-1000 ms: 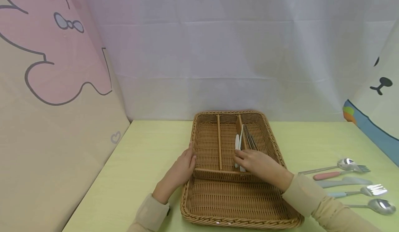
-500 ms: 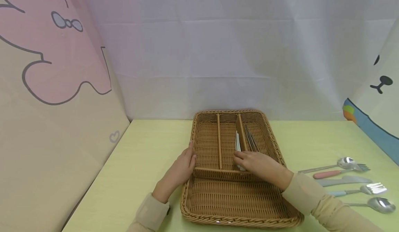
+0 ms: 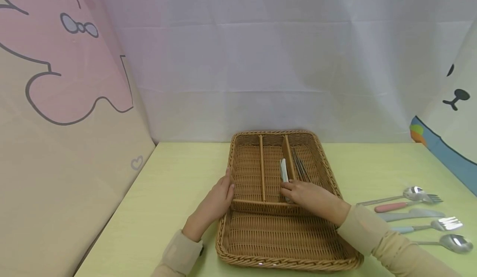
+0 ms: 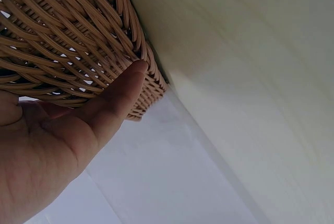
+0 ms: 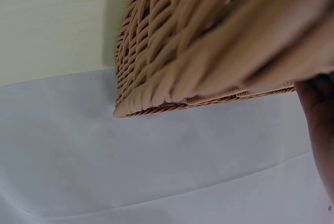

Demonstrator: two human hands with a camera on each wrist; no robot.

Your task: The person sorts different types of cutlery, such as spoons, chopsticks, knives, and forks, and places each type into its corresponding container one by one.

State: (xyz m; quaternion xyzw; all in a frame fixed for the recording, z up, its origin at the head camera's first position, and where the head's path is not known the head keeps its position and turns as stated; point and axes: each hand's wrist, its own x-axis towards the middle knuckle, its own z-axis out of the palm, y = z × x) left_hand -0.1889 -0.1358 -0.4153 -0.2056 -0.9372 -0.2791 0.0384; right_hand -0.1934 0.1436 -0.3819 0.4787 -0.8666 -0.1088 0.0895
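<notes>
A brown wicker cutlery basket (image 3: 287,264) with dividers stands on the table. My left hand (image 3: 214,200) holds its left side, thumb at the rim and a straight finger along the outer weave in the left wrist view. My right hand (image 3: 311,196) reaches over the right wall into the middle back compartment. Its fingers pinch pale, flat cutlery, apparently table knives (image 3: 284,170), leaning by the right divider (image 3: 288,157); the lower ends are hidden by the hand. In the right wrist view the basket wall (image 5: 151,51) blocks sight of the fingertips.
Thin dark metal cutlery (image 3: 302,167) lies in the right back compartment. On the table at right are a spoon (image 3: 413,193), a pink-handled fork (image 3: 391,207), a knife (image 3: 413,215), a blue-handled fork (image 3: 447,224) and another spoon (image 3: 455,243). A white curtain (image 3: 238,61) hangs behind.
The pale cutlery under my right hand has shifted, from two separated pieces to close together, its tops lower. My left hand and the basket stay in place.
</notes>
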